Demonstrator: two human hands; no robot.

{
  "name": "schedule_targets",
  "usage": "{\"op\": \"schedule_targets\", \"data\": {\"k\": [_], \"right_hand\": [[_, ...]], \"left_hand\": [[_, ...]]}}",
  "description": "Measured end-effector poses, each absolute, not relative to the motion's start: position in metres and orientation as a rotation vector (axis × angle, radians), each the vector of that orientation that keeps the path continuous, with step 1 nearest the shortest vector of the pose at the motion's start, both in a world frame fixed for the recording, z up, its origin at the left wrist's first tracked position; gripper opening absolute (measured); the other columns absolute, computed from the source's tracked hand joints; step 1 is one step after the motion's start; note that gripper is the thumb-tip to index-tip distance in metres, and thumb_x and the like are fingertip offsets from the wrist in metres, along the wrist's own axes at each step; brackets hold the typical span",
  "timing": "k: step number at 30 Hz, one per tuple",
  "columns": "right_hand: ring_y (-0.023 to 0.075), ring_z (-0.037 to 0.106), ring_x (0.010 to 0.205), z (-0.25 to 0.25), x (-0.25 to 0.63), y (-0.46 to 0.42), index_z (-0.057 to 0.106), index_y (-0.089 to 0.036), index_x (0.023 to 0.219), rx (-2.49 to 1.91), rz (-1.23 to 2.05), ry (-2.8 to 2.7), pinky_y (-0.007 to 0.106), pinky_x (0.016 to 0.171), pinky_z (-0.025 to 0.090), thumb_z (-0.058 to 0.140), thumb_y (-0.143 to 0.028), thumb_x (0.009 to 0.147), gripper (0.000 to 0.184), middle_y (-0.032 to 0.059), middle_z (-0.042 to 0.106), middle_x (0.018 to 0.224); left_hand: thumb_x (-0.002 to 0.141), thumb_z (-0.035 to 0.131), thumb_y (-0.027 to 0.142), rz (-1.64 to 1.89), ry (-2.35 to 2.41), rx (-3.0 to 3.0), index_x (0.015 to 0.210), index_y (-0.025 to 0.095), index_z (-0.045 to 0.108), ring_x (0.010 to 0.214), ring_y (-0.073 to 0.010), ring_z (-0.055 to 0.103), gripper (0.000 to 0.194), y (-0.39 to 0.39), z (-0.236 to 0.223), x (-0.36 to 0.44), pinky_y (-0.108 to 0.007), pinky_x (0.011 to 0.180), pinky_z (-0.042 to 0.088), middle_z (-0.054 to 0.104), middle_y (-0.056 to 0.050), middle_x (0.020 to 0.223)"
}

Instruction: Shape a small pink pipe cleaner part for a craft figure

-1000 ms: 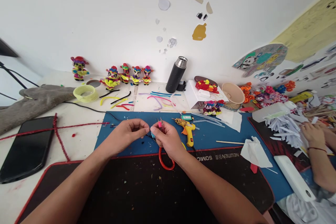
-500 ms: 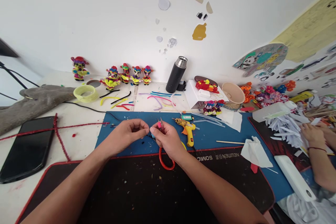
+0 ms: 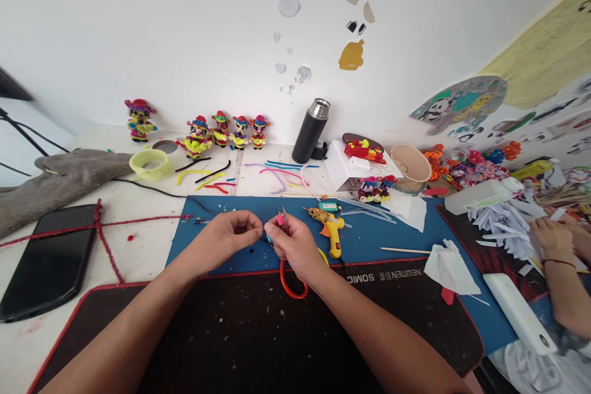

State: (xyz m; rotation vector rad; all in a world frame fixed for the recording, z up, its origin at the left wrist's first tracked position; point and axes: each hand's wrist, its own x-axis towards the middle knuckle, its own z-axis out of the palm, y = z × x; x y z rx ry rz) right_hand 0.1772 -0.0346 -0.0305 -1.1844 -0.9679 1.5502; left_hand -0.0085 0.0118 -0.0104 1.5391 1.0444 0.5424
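In front of me, over the blue mat, my right hand (image 3: 295, 247) is closed around a pair of scissors (image 3: 283, 214). Their pointed tips stick up past the fingers, and a red handle loop hangs below the palm. A small pink piece and a bit of blue show by the right thumb and fingertips; what they belong to is mostly hidden. My left hand (image 3: 233, 235) is just to the left, thumb and fingertips pinched together almost touching the right thumb. Whatever lies in that pinch is too small to make out.
A yellow glue gun (image 3: 329, 231) lies right of my hands. Behind stand a black thermos (image 3: 310, 132), several small fuzzy figures (image 3: 198, 137) and cut pipe cleaners (image 3: 221, 175). A phone (image 3: 48, 258) lies left. At right, another person's hand (image 3: 551, 240) is among paper strips.
Almost nothing differs. Both hands keep their place and hold, with only a very slight shift of the fingers and the view.
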Motion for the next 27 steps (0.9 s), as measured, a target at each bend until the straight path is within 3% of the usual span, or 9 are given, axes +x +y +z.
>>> {"op": "schedule_targets", "data": {"k": [16, 23, 27], "right_hand": [[0.0049, 0.022, 0.044, -0.031, 0.178, -0.035, 0.058, -0.020, 0.086, -1.122, 1.577, -0.863, 0.022, 0.043, 0.015, 0.081, -0.056, 0.082, 0.043, -0.0126, 0.035, 0.054], [0.0052, 0.023, 0.045, -0.036, 0.184, -0.040, 0.055, -0.021, 0.082, -1.105, 1.556, -0.853, 0.022, 0.043, 0.017, 0.081, -0.051, 0.084, 0.040, -0.0126, 0.033, 0.054], [0.0052, 0.023, 0.045, -0.036, 0.186, -0.041, 0.055, -0.021, 0.081, -1.104, 1.545, -0.850, 0.022, 0.044, 0.017, 0.081, -0.052, 0.084, 0.041, -0.0122, 0.034, 0.054]], "left_hand": [[0.088, 0.066, 0.054, 0.520, 1.106, 1.599, 0.087, 0.022, 0.072, 0.073, -0.0196, 0.058, 0.032, 0.015, -0.013, -0.012, -0.028, 0.066, 0.042, 0.068, 0.001, 0.077], [0.090, 0.057, 0.030, 0.246, 1.100, 2.046, 0.089, 0.025, 0.073, 0.074, -0.0220, 0.065, 0.017, 0.004, -0.014, -0.002, -0.030, 0.067, 0.041, 0.074, -0.001, 0.082], [0.091, 0.054, 0.018, 0.119, 1.140, 2.273, 0.093, 0.024, 0.072, 0.083, -0.0247, 0.069, 0.020, 0.000, -0.016, 0.005, -0.032, 0.072, 0.044, 0.076, -0.004, 0.091]]}}
